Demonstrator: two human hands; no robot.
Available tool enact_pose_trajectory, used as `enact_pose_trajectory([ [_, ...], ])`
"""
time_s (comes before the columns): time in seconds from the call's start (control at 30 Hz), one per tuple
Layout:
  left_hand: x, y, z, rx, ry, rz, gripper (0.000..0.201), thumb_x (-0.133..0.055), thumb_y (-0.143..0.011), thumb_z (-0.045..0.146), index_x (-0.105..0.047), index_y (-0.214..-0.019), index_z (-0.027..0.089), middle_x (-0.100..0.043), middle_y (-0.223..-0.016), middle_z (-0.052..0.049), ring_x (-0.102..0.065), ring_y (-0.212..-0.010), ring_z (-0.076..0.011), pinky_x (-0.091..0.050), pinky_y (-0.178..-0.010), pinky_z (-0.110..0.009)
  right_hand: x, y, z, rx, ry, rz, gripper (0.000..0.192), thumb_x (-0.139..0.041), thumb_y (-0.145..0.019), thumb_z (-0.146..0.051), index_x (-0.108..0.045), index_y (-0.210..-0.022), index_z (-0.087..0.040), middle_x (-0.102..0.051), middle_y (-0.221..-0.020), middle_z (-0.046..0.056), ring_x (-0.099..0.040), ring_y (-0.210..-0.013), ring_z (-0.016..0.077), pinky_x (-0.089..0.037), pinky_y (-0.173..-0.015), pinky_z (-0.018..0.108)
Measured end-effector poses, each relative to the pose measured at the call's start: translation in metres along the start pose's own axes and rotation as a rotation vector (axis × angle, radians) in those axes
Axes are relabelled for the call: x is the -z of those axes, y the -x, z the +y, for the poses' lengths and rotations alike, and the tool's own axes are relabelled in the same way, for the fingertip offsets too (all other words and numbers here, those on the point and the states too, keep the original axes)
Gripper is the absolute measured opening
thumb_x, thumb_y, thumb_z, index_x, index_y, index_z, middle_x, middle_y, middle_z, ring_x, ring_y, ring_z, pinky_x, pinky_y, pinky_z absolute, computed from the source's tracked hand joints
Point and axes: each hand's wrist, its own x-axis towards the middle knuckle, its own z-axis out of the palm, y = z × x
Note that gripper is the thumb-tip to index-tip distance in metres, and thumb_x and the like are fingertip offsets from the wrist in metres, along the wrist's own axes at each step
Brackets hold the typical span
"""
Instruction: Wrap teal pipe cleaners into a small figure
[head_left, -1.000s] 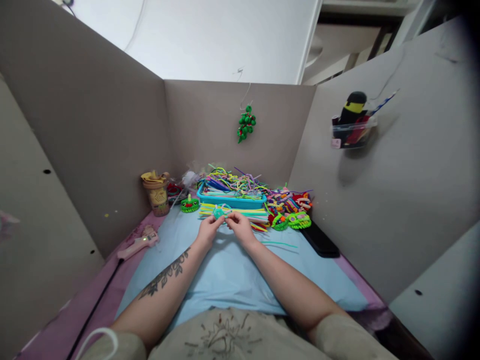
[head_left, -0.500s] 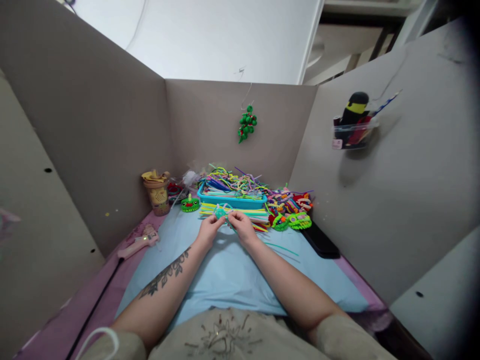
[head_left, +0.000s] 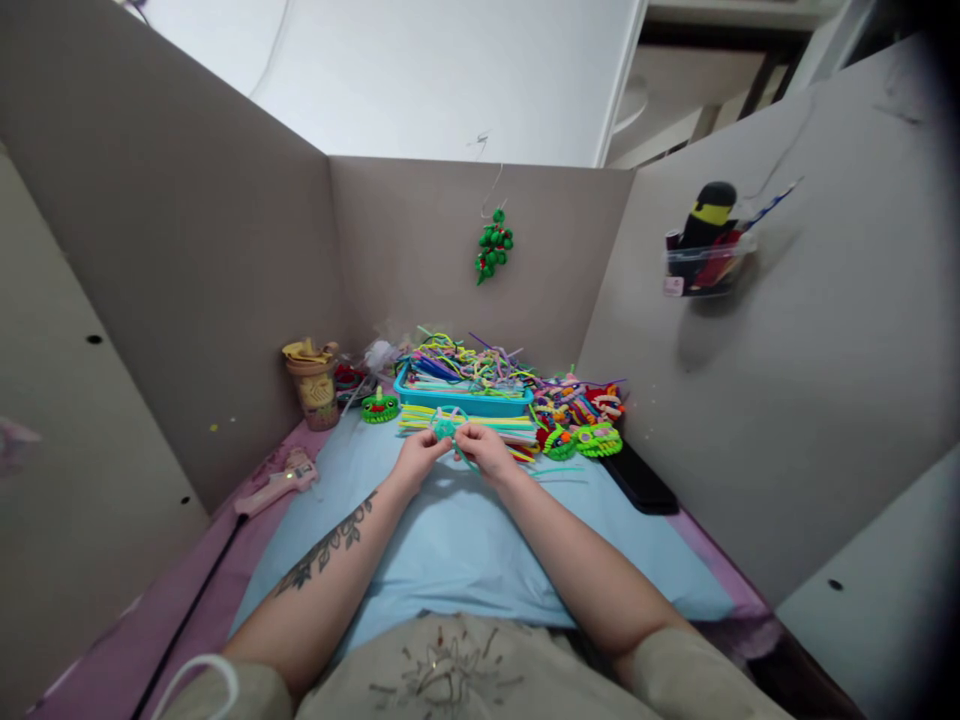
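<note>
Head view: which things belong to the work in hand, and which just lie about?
In the work:
Teal fuzzy-stem piece, pinched by left hand and right hand
Likely supplies: straight multicoloured fuzzy stems, blue plastic tray

Seemingly just about:
Brown patterned cup
Flat black rectangular case
Green beaded hanging ornament

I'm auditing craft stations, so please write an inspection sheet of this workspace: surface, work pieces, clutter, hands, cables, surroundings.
Surface: blue sheet, pink covering showing at both sides.
Job's things: teal piece held up, nearer than the blue tray heaped with colored stems.
Clutter: brown cup left; flat black object right.
Hands: left hand and right hand pinch the teal piece.
Cables: black cord from pink tool.
Surroundings: gray partition, hanging green ornament.
</note>
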Motion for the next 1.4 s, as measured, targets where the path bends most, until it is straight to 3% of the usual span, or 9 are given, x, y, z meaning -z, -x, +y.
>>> enact_pose_trajectory([
  [0.27, 0.000, -0.002, -0.005, -0.019, -0.079, 0.122, 0.040, -0.068, -0.063, 0.045, -0.042, -0.051, 0.016, -0.032, -0.049, 0.006, -0.026, -0.050, -0.0075, -0.018, -0.049, -0.024, -0.004, -0.004, 0.005, 0.124, -0.007, 0.131, 0.028, -0.067, -0.065, -0.038, -0.052, -0.079, -0.019, -0.054, -0.058, -0.005, -0.051, -0.047, 0.0095, -0.039, -0.047, 0.022],
  [0.47, -0.003, -0.002, -0.007, -0.047, -0.061, 0.177, 0.044, -0.066, -0.064, 0.047, -0.037, -0.052, 0.017, -0.029, -0.050, 0.006, -0.025, -0.051, -0.0073, -0.019, -0.049, -0.024, -0.007, 0.002, 0.007, 0.269, 0.090, 0.199, 0.023, -0.062, -0.070, -0.034, -0.054, -0.086, -0.020, -0.058, -0.074, -0.001, -0.057, -0.061, 0.0118, -0.048, -0.059, 0.025],
  [0.7, -0.002, -0.003, -0.008, -0.074, -0.053, 0.194, 0.045, -0.066, -0.063, 0.050, -0.037, -0.051, 0.017, -0.030, -0.051, 0.006, -0.027, -0.051, -0.0076, -0.021, -0.050, -0.024, -0.011, 0.005, 0.012, 0.403, 0.385, 0.313, 0.020, -0.061, -0.072, -0.033, -0.062, -0.086, -0.019, -0.063, -0.082, 0.004, -0.058, -0.074, 0.0170, -0.048, -0.067, 0.029],
  [1.03, -0.002, -0.002, -0.008, -0.088, -0.122, 0.195, 0.046, -0.065, -0.064, 0.049, -0.035, -0.051, 0.018, -0.028, -0.051, 0.006, -0.025, -0.051, -0.0080, -0.019, -0.049, -0.025, -0.014, 0.009, 0.000, 0.402, 0.416, 0.295, 0.017, -0.061, -0.072, -0.032, -0.068, -0.078, -0.018, -0.064, -0.080, 0.006, -0.058, -0.075, 0.0177, -0.046, -0.068, 0.030],
  [1.4, 0.000, -0.004, -0.012, -0.144, -0.201, 0.206, 0.042, -0.063, -0.068, 0.045, -0.035, -0.052, 0.018, -0.029, -0.051, 0.006, -0.027, -0.052, -0.0084, -0.021, -0.049, -0.023, -0.016, 0.009, -0.001, 0.304, 0.363, 0.259, 0.021, -0.062, -0.071, -0.038, -0.065, -0.069, -0.017, -0.060, -0.064, 0.002, -0.052, -0.061, 0.0146, -0.040, -0.057, 0.026],
])
